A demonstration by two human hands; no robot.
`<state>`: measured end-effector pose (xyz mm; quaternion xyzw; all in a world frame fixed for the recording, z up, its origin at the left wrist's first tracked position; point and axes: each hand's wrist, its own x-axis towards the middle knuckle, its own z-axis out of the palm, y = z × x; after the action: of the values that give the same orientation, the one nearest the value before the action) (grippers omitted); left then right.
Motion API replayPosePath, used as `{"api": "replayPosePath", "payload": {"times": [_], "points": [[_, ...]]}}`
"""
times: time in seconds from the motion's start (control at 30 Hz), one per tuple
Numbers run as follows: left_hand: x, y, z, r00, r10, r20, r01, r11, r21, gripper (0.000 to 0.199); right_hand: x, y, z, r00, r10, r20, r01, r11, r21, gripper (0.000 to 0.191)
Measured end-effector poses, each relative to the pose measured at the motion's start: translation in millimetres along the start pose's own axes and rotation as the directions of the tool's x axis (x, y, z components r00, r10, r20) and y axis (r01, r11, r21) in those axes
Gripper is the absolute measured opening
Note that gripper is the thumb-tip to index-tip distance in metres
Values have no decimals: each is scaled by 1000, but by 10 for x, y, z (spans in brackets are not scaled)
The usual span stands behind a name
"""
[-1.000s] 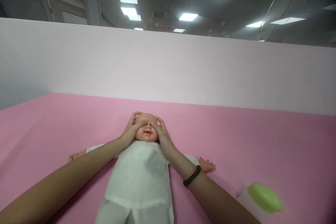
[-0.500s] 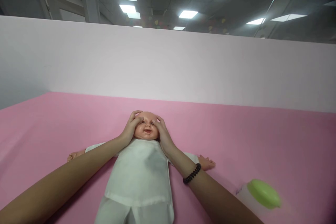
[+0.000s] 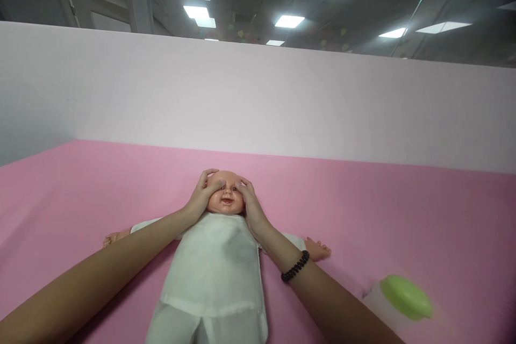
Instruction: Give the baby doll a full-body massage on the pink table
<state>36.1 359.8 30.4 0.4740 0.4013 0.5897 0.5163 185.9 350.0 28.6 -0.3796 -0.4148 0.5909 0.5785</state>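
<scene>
1. In the head view, we look forward and down at a baby doll (image 3: 226,196) lying on its back on a pink surface (image 3: 403,215), its head at the far end and its body running toward us. A white gown (image 3: 213,263) covers its torso and continues out of the near edge of the view.
2. Our left hand (image 3: 200,196) reaches in from the near left and rests against the left side of the doll's head. It is open and cupped, with its fingers (image 3: 207,176) curving over the crown and its thumb lying across the upper face.
3. Our right hand (image 3: 250,205) comes in from the near right and rests against the other side of the head. It is also open and cupped, with its fingers (image 3: 244,183) at the temple. The doll's head sits between the two palms, touched by both, though neither hand forms a closed grasp.
4. A black beaded bracelet (image 3: 295,266) circles our right wrist.
5. The doll's small plastic hands (image 3: 317,250) stick out to either side of the gown.
6. Near the right edge, well apart from both hands, stands a blurred white container with a green lid (image 3: 405,296).
7. Beyond the pink surface rises a pale partition wall (image 3: 258,97).
</scene>
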Motion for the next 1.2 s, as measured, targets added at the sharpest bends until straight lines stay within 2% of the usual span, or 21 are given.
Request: {"api": "replayPosePath", "payload": {"times": [0.27, 0.47, 0.73, 1.0, 1.2], "points": [[1, -11, -5, 1000, -22, -2, 22, 1000, -10, 59, -15, -27, 17, 999, 54, 7, -54, 997, 55, 59], [2, -4, 0, 1000, -10, -18, 10, 1000, 7, 57, -23, -26, -7, 999, 41, 16, -41, 999, -11, 65], [52, -71, -26, 1000, -9, -27, 9, 1000, -15, 54, 39, 31, -2, 1000, 28, 1, -28, 996, 81, 53], [-33, 33, 20, 1000, 5, -6, -5, 1000, 27, 65, -21, -15, -4, 999, 26, 21, -26, 999, 30, 65], [-28, 34, 14, 999, -18, -28, 19, 999, 32, 63, -45, -48, 3, 998, 49, 35, -49, 999, 6, 67]]}}
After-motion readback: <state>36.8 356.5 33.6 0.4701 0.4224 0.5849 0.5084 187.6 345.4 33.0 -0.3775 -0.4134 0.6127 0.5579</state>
